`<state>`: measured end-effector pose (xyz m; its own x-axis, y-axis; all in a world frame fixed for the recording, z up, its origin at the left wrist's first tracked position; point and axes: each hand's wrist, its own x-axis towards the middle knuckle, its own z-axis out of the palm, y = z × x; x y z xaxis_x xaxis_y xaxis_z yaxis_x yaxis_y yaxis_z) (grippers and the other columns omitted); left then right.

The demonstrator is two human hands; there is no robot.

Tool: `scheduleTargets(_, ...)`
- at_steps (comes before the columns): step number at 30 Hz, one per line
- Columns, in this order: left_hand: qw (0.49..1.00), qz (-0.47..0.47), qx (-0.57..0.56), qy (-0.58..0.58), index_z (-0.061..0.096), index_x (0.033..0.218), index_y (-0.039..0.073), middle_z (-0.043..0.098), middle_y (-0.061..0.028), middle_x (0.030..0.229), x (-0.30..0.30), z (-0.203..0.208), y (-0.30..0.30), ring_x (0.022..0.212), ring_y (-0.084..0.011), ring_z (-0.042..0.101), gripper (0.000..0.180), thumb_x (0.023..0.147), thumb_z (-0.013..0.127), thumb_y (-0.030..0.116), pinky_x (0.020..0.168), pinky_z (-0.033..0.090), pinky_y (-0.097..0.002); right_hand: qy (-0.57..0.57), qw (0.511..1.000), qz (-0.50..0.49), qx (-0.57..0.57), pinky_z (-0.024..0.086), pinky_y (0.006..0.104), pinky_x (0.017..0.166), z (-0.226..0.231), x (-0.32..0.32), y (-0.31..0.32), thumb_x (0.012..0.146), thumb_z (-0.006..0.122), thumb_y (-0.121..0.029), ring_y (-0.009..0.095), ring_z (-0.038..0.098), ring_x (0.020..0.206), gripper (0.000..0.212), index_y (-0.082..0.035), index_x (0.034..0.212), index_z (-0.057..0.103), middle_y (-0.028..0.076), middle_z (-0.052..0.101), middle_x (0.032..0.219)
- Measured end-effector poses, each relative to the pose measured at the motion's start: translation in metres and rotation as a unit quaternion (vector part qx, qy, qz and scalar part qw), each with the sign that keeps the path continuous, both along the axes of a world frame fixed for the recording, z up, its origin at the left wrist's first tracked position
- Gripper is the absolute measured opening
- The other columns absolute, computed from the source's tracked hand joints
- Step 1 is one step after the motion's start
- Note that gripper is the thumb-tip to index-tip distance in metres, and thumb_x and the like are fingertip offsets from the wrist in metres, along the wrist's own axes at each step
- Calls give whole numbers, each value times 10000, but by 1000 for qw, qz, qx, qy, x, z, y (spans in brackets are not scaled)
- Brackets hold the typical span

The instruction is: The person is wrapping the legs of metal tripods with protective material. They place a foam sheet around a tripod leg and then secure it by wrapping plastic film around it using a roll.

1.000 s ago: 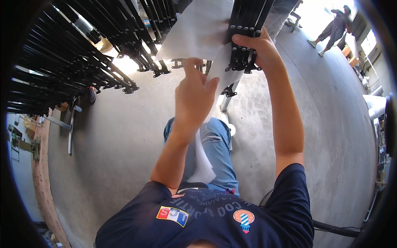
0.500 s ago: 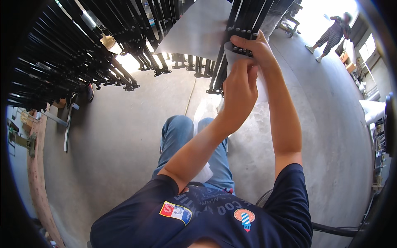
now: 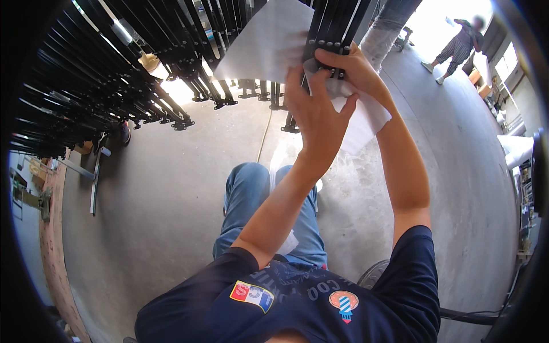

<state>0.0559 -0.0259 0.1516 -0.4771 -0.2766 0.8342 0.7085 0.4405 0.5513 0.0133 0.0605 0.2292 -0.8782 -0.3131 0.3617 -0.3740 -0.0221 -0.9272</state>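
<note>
A bundle of black metal bars (image 3: 334, 26) with rows of silver rivets hangs down in front of me. My right hand (image 3: 359, 67) grips its right side, the thumb across the front and the other fingers hidden behind. A thin white sheet (image 3: 266, 40) reaches out to the left of the bars, and a loose white piece (image 3: 366, 119) droops below my right hand. Some of it curls round the bars under my thumb. My left hand (image 3: 317, 117) is open at the bundle's lower left, its fingers apart and their tips near the sheet.
Many more black metal bars (image 3: 143, 63) hang in rows at the left and far side. A plastic-wrapped post (image 3: 386, 34) stands right of the bundle. At the far right a person (image 3: 460, 48) stands on the concrete floor (image 3: 166, 188). A grey metal leg (image 3: 93, 188) is at the left.
My left hand has gone from a pinch at the sheet to spread fingers, moving left. The white piece below my right hand now hangs out further right. My right hand still grips the bars.
</note>
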Motion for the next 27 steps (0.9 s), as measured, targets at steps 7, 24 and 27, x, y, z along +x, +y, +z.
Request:
scheduleTargets(7, 1000, 8, 19, 11, 371, 1153, 62, 285, -209, 1216, -3, -6, 12, 1084, -379, 323, 766, 522, 799, 139, 884, 293, -435, -54, 998, 28, 28, 493, 255, 707, 8, 3, 8, 768, 654, -201, 136, 600, 793, 310, -27, 1013, 580, 58, 612, 894)
scheduleTargets(24, 989, 70, -12, 130, 316, 1239, 34, 347, -166, 1249, -29, -22, 9, 1073, -325, 364, 790, 542, 680, -44, 850, 269, -399, 68, 993, 58, 77, 487, 301, 783, 9, 3, -1, 750, 670, -262, 170, 598, 856, 361, -30, 1013, 586, 90, 607, 930)
scheduleTargets(27, 988, 87, -8, 130, 282, 1256, 15, 334, -173, 1262, -31, -24, 10, 1080, -332, 362, 814, 557, 699, -15, 870, 269, -404, 64, 988, 22, 139, 462, 307, 821, 3, -3, 5, 753, 664, -304, 178, 587, 879, 411, -6, 1018, 564, 95, 595, 934)
